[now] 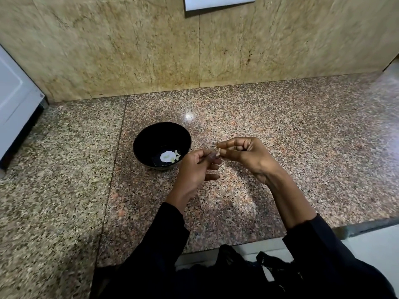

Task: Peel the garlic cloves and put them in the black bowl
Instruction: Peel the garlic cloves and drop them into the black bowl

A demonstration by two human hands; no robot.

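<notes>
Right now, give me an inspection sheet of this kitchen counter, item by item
Surface: speckled granite counter, with a seam running left of the bowl.
Job's things: black bowl upright on the counter, a few pale peeled cloves lying inside it; one small garlic clove held above the counter, right of the bowl.
Clutter: nothing seen.
Hands: left hand and right hand meet at the clove, fingers pinching it from both sides.
Cables: nothing seen.
Surroundings: tan stone wall behind; white appliance at left; white plate on the wall at top.
</notes>
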